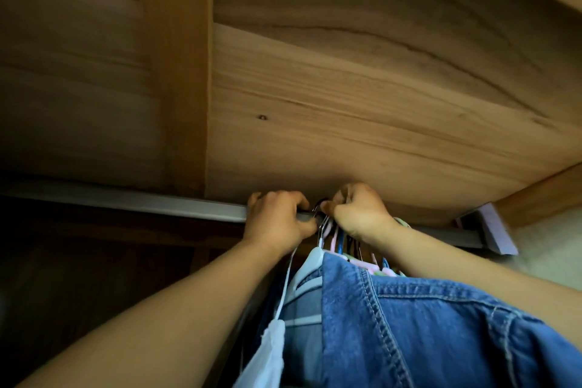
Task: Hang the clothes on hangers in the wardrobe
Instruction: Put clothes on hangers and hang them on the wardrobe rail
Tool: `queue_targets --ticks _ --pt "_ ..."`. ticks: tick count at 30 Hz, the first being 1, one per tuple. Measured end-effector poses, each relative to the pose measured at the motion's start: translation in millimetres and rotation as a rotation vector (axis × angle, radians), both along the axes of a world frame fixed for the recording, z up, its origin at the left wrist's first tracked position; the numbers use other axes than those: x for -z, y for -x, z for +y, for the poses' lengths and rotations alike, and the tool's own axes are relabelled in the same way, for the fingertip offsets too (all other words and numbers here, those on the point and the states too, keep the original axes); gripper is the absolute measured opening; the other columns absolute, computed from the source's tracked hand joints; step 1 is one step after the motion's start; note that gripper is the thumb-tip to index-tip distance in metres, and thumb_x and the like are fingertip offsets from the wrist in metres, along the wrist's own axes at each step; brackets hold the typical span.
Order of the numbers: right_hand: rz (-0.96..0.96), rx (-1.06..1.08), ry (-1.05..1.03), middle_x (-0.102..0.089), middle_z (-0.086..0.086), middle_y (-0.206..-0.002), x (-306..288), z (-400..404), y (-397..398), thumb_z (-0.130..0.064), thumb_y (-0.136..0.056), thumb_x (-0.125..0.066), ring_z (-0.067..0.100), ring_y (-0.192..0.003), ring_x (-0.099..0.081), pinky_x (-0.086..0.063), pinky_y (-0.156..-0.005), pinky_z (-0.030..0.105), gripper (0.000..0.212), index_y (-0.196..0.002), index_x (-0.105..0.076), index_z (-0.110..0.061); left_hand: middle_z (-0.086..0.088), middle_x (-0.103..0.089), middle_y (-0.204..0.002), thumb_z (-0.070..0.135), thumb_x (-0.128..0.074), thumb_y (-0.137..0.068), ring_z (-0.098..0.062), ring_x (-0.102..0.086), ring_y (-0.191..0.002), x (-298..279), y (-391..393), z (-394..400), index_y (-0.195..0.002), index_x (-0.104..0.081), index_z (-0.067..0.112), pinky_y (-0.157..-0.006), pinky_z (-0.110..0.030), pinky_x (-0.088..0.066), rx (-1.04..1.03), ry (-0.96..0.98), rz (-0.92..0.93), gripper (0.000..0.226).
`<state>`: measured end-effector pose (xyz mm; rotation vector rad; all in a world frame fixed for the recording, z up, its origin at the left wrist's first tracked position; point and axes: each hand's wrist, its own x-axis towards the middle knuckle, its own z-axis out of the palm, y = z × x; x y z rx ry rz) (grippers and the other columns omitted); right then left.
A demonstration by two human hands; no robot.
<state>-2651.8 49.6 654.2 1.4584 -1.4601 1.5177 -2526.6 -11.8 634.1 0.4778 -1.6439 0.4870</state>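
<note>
Nearest, a blue denim garment [425, 324] fills the lower right, hanging below the rail [141, 203], draped on a white hanger [310, 264]. Beside it, left of the denim, a white face mask [267, 353] dangles by its thin strap. Further up, both forearms reach toward the rail. The left hand [277, 220] is curled around the rail itself, fingers clamped on it, just left of the cluster of hanger hooks [327, 227]. The right hand [359, 211] sits just right of those hooks, fingers drawn together in a pinch on what looks like a hook at the rail; exactly which hook cannot be told. Just right of the hooks, below the rail, pink, blue and green hangers crowd together. Beyond the rail lies the wooden wardrobe ceiling [346, 88].

The step in hand seems to be seating the denim's hook over the rail. To do it well, steady the rail with the left hand, guide the hook fully over, and keep it from tangling with neighbouring hooks.
</note>
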Motion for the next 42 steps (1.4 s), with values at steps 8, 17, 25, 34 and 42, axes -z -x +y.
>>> queue_targets --ticks 8,17,25,34,42 --pt "0.051 -0.02 -0.096 -0.058 -0.001 -0.064 3 -1 -2 -0.032 -0.076 -0.076 0.017 -0.068 -0.057 -0.047 -0.066 0.03 0.029 -0.063 -0.055 -0.017 -0.003 -0.072 -0.081 0.019 -0.065 -0.085 -0.015 -0.065 -0.074 -12 -29 -13 -0.087 -0.075 0.015 -0.072 -0.025 -0.048 0.189 -0.07 0.131 0.011" --pt "0.217 -0.005 -0.101 -0.047 -0.003 -0.109 13 5 4 -0.038 -0.071 -0.078 0.018 -0.115 -0.039 -0.037 -0.098 0.034 0.036 -0.103 -0.062 -0.031 -0.001 -0.058 -0.114 0.053 -0.07 -0.075 -0.018 -0.052 -0.108 -7 -30 -14 -0.109 -0.066 0.017 -0.093 -0.033 -0.043 -0.055 -0.066 -0.041 0.05" --pt "0.193 -0.061 -0.092 -0.049 -0.001 -0.113 18 9 5 -0.032 -0.071 -0.079 0.02 -0.119 -0.039 -0.037 -0.101 0.035 0.035 -0.101 -0.061 -0.031 0.004 -0.053 -0.109 0.054 -0.054 -0.086 -0.018 -0.043 -0.111 8 -30 3 -0.102 -0.063 0.03 -0.088 -0.034 -0.028 -0.393 0.08 0.051 0.031" --pt "0.161 -0.103 -0.061 -0.055 0.0 -0.114 21 12 1 -0.03 -0.072 -0.078 0.021 -0.116 -0.043 -0.04 -0.097 0.032 0.035 -0.104 -0.064 -0.024 0.001 -0.065 -0.096 0.033 -0.051 -0.092 -0.02 -0.057 -0.098 3 -24 13 -0.083 -0.067 0.021 -0.081 -0.031 -0.033 -0.321 -0.006 0.177 0.022" --pt "0.039 -0.31 -0.048 -0.061 0.004 -0.103 25 14 -2 -0.026 -0.069 -0.081 0.019 -0.099 -0.056 -0.043 -0.077 0.022 0.025 -0.081 -0.06 -0.032 -0.004 -0.069 -0.091 0.034 -0.051 -0.094 -0.026 -0.063 -0.089 5 -30 14 -0.09 -0.067 0.019 -0.07 -0.03 -0.043 -0.226 -0.103 0.282 0.022"
